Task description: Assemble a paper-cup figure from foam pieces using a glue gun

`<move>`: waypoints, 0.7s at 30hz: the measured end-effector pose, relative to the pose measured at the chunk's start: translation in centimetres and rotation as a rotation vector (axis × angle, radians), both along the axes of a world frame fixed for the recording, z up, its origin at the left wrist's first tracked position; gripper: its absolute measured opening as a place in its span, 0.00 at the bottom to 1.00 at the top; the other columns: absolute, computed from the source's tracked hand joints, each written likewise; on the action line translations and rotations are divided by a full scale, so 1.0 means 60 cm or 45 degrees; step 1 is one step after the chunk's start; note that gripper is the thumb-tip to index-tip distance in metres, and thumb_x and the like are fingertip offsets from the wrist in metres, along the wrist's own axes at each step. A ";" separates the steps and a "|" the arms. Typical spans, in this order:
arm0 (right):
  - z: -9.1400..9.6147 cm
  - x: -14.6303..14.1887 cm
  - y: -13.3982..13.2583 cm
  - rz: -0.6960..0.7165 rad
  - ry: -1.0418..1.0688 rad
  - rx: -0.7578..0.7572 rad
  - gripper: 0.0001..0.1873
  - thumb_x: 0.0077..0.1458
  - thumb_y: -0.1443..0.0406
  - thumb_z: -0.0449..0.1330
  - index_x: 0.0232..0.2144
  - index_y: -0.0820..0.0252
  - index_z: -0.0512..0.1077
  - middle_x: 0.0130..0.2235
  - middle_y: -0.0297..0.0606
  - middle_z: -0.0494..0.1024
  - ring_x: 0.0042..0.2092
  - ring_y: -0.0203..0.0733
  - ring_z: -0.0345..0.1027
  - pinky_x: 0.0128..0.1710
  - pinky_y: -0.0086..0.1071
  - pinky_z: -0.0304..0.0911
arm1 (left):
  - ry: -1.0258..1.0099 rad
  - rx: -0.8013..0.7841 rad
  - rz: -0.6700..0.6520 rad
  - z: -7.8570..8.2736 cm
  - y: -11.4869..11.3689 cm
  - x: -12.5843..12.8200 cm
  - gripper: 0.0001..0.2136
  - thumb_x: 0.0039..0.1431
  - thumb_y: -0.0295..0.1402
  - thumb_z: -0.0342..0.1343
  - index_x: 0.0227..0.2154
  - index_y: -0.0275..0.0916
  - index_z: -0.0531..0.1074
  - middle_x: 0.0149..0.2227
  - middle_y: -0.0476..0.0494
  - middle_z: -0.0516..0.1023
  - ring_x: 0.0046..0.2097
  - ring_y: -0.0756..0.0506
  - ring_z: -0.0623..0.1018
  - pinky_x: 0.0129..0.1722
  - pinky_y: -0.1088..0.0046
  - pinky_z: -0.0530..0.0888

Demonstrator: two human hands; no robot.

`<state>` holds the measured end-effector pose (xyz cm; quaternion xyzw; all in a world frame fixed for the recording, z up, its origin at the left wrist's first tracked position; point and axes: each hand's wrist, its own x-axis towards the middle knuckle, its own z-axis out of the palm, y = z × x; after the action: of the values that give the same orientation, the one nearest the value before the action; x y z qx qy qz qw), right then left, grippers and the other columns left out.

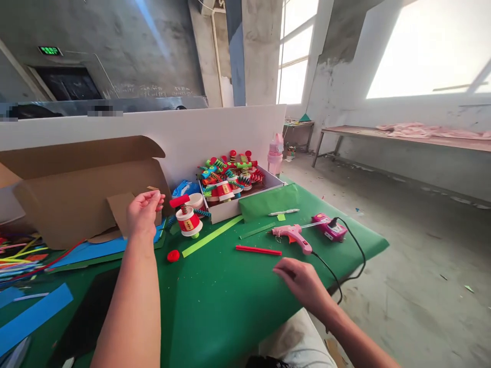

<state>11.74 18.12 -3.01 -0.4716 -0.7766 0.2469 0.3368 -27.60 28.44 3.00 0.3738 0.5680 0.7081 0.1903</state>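
My left hand [144,210] is raised in front of the open cardboard box, its fingertips pinched together. Whatever may be between them is too small to make out. Just right of it stands a paper-cup figure [188,222] with a red roll on a coiled spring on top. A red paper coil [173,256] lies in front of the figure. My right hand [299,283] hovers low over the table's right front, fingers curled in and no object showing. Nearest to it are a pink hot glue gun [293,235] and a red strip [259,250].
A shallow white box [245,201] holds several finished cup figures. A lime paper strip [213,236], a pen [284,212] and a magenta box [329,227] with a black cord lie on the green table [215,306]. Colored strips and the cardboard box [84,189] fill the left.
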 end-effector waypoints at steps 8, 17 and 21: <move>0.005 0.102 0.112 -0.586 -0.399 -0.062 0.18 0.49 0.48 0.57 0.22 0.54 0.66 0.27 0.39 0.76 0.31 0.48 0.71 0.29 0.35 0.61 | 0.098 -0.151 -0.286 0.002 -0.006 0.015 0.25 0.40 0.46 0.66 0.41 0.37 0.74 0.44 0.38 0.80 0.48 0.41 0.77 0.45 0.67 0.73; -0.002 0.100 0.145 -0.527 -0.214 -0.384 0.09 0.45 0.56 0.58 0.22 0.55 0.66 0.19 0.34 0.72 0.23 0.43 0.66 0.23 0.33 0.57 | 0.107 -0.367 -0.575 0.000 -0.013 0.027 0.25 0.38 0.41 0.68 0.41 0.38 0.76 0.44 0.40 0.80 0.51 0.37 0.75 0.49 0.61 0.69; 0.016 0.081 0.127 -0.412 0.524 -0.564 0.14 0.42 0.54 0.62 0.28 0.55 0.67 0.21 0.33 0.72 0.23 0.39 0.65 0.23 0.33 0.63 | 0.091 -0.324 -0.601 -0.003 -0.013 0.019 0.24 0.38 0.43 0.68 0.40 0.38 0.77 0.42 0.41 0.81 0.48 0.38 0.76 0.48 0.63 0.70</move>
<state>16.60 25.72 -2.04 -0.5908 -0.5349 0.4429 0.4107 -26.47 27.67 2.83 0.4937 0.5559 0.5534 0.3754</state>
